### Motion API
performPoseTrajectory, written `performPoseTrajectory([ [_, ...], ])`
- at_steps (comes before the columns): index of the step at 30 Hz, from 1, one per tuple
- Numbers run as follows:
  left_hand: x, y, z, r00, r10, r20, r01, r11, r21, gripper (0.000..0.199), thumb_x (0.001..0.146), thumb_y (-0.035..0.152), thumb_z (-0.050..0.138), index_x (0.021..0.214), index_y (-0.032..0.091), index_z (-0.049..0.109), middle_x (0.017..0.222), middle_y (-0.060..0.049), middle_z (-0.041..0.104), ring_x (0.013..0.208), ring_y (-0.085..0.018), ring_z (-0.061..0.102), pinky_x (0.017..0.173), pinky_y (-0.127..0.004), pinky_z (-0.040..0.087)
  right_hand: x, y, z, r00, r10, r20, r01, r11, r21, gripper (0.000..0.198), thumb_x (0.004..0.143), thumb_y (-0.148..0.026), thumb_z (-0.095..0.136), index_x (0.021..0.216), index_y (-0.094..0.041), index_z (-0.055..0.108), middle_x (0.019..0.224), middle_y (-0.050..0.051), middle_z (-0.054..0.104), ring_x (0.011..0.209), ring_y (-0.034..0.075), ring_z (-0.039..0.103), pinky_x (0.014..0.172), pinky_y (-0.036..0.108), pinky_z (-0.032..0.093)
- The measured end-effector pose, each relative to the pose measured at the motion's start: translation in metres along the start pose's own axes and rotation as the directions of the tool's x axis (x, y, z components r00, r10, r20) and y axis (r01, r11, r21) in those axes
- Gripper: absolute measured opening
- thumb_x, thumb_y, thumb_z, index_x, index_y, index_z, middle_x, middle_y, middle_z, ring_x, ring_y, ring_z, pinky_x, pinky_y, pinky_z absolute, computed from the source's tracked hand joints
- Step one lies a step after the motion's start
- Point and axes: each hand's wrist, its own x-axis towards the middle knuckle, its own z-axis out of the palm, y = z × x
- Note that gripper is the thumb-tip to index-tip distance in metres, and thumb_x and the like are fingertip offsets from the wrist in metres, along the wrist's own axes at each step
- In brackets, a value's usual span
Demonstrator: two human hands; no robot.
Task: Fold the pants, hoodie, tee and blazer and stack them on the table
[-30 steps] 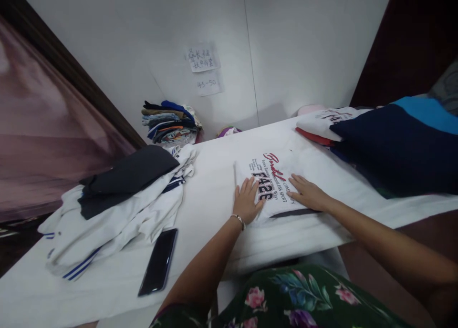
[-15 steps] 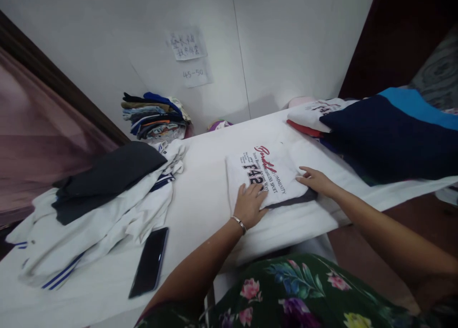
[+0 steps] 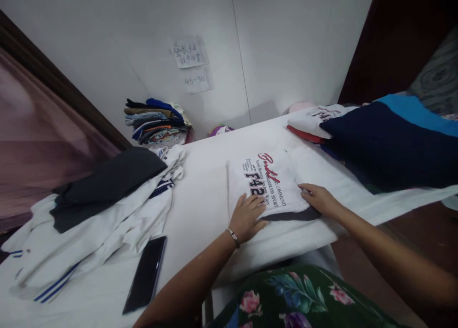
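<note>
Right hand point(image 3: 320, 199) lower, shirt point(image 3: 266, 182) print half-covered

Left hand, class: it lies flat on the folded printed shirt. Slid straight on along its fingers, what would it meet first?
The left hand points up across the folded white shirt; its fingers would first cross the printed lettering, probably.

Black phone point(image 3: 145, 275) beside heaped clothes point(image 3: 93, 213)
</note>
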Motion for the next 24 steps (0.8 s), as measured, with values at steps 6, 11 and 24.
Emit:
performPoseTrajectory([
  [6, 0.054, -0.021, -0.039, 0.945, -0.256, -0.205, 0.259, 0.966, -0.009, 0.044, 0.092, 0.049, 0.041, 0.125, 0.024, 0.056, 0.143, -0.007, 0.045, 0.135, -0.025, 0.034, 0.112, -0.047, 0.022, 0.052, -0.045, -0.021, 0.972, -0.183, -0.148, 0.165, 0.979, -0.123, 0.05, 0.087, -0.044, 0.047, 0.129, -0.018, 0.054, 0.139, 0.014, 0.047, 0.127, 0.03, 0.044, 0.102, 0.044, 0.038],
  [11, 0.097, -0.044, -0.018, 0.831, -0.547, -0.1, 0.555, 0.827, 0.095, 0.061, 0.087, 0.057, 0.04, 0.137, 0.022, 0.043, 0.152, -0.011, 0.03, 0.14, -0.033, 0.021, 0.109, -0.059, 0.017, 0.112, -0.101, 0.01, 0.908, -0.398, -0.128, 0.378, 0.912, -0.159, 0.063, 0.091, -0.054, 0.036, 0.143, -0.02, 0.034, 0.155, 0.011, 0.019, 0.142, 0.028, 0.012, 0.111, 0.05, 0.02],
  [24, 0.092, -0.077, -0.001, 0.713, -0.696, 0.082, 0.7, 0.713, -0.028, 0.065, 0.087, 0.064, 0.025, 0.132, 0.023, 0.048, 0.151, -0.008, 0.032, 0.14, -0.027, 0.024, 0.108, -0.047, 0.026, 0.144, -0.063, 0.05, 0.998, 0.062, 0.031, -0.051, 0.96, -0.276, 0.068, 0.091, -0.064, 0.019, 0.14, -0.02, 0.036, 0.153, 0.01, 0.024, 0.14, 0.026, 0.016, 0.109, 0.05, 0.018],
])
